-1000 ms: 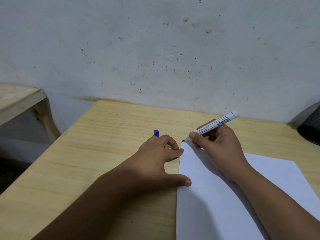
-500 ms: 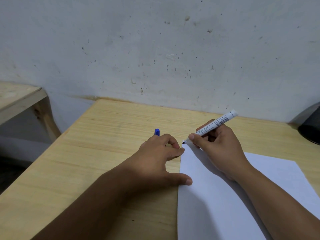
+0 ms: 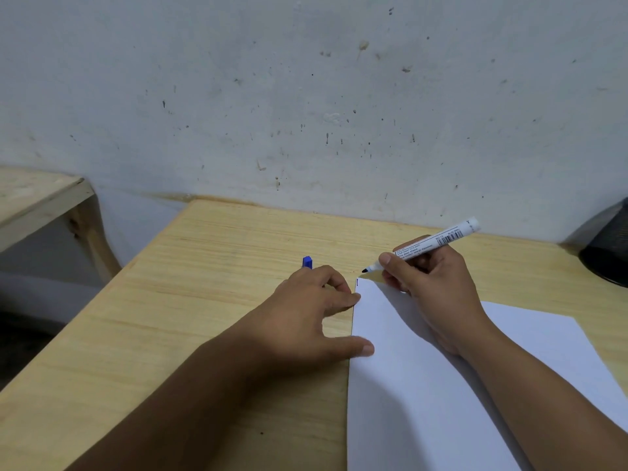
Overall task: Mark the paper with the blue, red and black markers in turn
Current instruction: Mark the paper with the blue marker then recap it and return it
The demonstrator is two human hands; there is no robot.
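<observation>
A: Head view, item one?
B: Marker [image 3: 429,245]; white cylindrical barrel, printed text block and barcode, wording too small to read; dark tip just beyond the paper's far left corner; gripped by the right hand [image 3: 431,283], fingers closed round the barrel.

A: Item two?
B: Paper [image 3: 452,385]; white, smooth sheet on the right of the table [image 3: 190,317], pale grained wood; a short dark stroke at its far left corner.

A: The other hand?
B: Left hand [image 3: 312,317]; fingers curled, thumb on the paper's left edge; a blue cap [image 3: 307,262] protrudes beyond it; grip on it cannot be told.

A: Remainder?
B: Speckled wall [image 3: 306,96]; black mesh object [image 3: 608,253], far right.
</observation>
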